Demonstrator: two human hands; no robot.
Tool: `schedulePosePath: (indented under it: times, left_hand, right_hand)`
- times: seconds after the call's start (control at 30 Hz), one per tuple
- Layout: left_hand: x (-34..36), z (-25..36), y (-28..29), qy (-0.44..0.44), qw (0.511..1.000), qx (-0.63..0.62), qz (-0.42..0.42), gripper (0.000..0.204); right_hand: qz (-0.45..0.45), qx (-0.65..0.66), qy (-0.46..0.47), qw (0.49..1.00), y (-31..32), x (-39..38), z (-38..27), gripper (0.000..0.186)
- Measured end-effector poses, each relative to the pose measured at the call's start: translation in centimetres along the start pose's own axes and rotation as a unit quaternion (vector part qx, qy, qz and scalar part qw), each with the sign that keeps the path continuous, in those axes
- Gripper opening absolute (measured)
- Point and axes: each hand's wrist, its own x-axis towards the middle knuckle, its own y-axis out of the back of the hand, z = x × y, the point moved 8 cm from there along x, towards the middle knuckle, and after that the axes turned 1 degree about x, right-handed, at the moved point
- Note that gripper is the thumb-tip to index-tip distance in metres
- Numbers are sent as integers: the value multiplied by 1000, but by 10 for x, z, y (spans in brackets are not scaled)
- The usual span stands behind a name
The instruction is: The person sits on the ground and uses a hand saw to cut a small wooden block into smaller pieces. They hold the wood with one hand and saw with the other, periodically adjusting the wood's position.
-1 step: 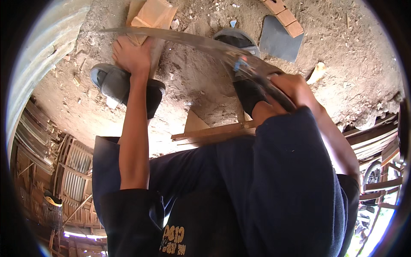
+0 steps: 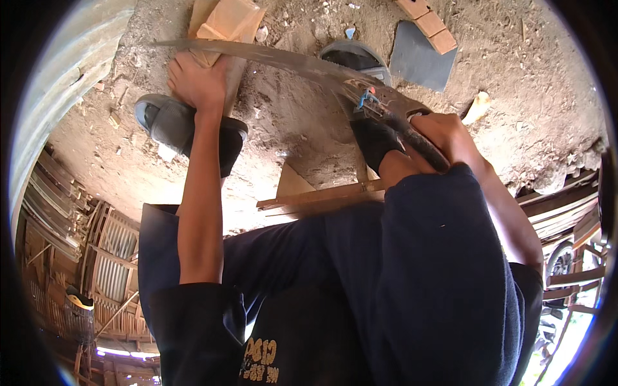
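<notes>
My right hand [image 2: 444,132] is closed round the dark handle of a handsaw [image 2: 270,59], close to my right knee. Its long blade reaches left, narrowing toward the tip, and crosses a wooden block [image 2: 226,29] at the upper left. A blue and red bit of material shows at the saw's handle end. My left hand [image 2: 196,80] grips the near end of the block right beside the blade; its fingers are curled over the wood and partly hidden. Beneath lies a longer board [image 2: 239,87]. My left sandal [image 2: 168,122] is next to this hand.
Small wooden blocks [image 2: 428,26] and a dark flat sheet [image 2: 421,58] lie on the dirt floor at the upper right. My right sandal [image 2: 354,58] is under the blade. A wooden strip [image 2: 322,195] lies before my lap. Corrugated metal [image 2: 77,64] borders the left.
The saw's handle and my right hand have shifted very slightly right and nearer to me. My left hand stays on the block.
</notes>
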Motion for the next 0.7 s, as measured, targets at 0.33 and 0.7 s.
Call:
schedulePosePath:
  times: [0.33,0.7]
  left_hand:
    - [8,-35,-21,-8,999,44,-12,78]
    - [11,-11,-6,7,1000,19,6,64]
  right_hand:
    - [33,-18,50,998,-31,72,-2,11]
    - [26,18,100,994,-32,114,-19,15]
